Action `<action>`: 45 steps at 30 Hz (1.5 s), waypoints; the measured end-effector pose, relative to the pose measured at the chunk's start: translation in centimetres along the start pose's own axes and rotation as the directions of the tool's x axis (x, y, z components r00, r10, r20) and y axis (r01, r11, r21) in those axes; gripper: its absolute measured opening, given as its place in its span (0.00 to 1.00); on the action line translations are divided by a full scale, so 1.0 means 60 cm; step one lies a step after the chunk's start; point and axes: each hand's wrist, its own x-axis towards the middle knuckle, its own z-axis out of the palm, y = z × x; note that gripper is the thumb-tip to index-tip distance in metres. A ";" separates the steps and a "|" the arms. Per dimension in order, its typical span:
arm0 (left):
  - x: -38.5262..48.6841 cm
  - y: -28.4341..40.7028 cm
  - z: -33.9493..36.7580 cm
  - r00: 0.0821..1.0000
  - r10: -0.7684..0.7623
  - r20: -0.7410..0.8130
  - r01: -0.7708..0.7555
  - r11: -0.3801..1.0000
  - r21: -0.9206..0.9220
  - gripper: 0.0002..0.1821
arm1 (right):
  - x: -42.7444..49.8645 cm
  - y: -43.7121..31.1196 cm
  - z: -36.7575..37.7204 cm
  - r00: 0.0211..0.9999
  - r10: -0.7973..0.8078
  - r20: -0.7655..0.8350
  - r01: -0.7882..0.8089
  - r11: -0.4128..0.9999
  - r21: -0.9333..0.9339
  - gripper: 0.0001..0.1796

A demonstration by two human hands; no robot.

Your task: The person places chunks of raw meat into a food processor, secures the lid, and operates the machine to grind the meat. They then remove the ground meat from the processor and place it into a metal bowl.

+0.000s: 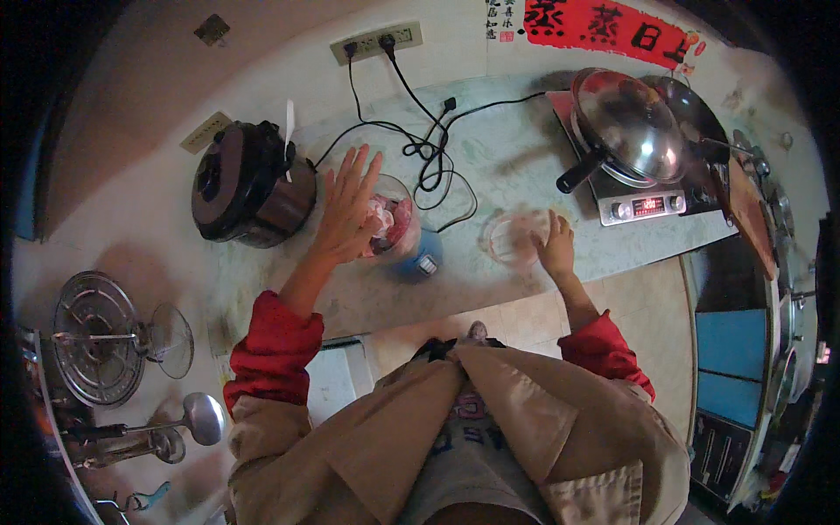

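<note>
Raw meat pieces (397,220) fill a clear bowl (408,187) that appears to stand on the blue base (426,252) of an electric food chopper. My left hand (351,210) is spread over the bowl's left side, fingers apart and pointing to the wall. It covers that part of the rim, so I cannot tell whether it touches. To the right, my right hand (558,243) has thumb and fingers at the right edge of a clear round lid (515,239). The lid is blurred, low over the countertop or resting on it.
A dark electric pressure cooker (262,187) stands at the left. Black power cords (423,147) lie looped behind the chopper, below a wall socket (377,42). A lidded pan (633,131) with a black handle sits on a lit induction cooker (646,203). Ladles (203,420) hang at the left.
</note>
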 end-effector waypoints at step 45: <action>0.066 -0.053 -0.104 0.743 -0.555 -0.374 0.123 0.662 -0.740 0.48 | 0.112 -0.422 -0.191 0.854 -0.512 0.092 0.014 0.199 0.980 0.28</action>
